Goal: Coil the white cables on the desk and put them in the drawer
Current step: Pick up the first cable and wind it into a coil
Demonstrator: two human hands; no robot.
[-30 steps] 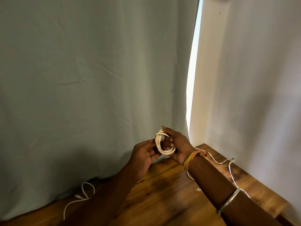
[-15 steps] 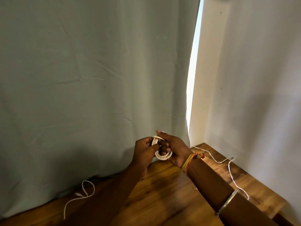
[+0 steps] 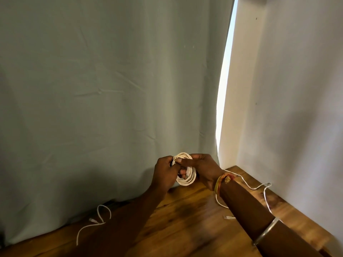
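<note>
A small coil of white cable is held up in the air above the wooden desk, between both hands. My left hand grips the coil's left side with curled fingers. My right hand pinches its top and right side. A loose white cable lies on the desk at the right, running under my right forearm to a plug. Another loose white cable lies at the left by the curtain. No drawer is in view.
A grey-green curtain hangs right behind the desk. A white wall stands along the desk's right side, with a bright gap between it and the curtain. The desk's right edge runs close to the wall.
Both hands with the coil have sunk a little and closed tighter together. The left hand has gone from touching the coil to gripping it. The loose cables lie as before.
</note>
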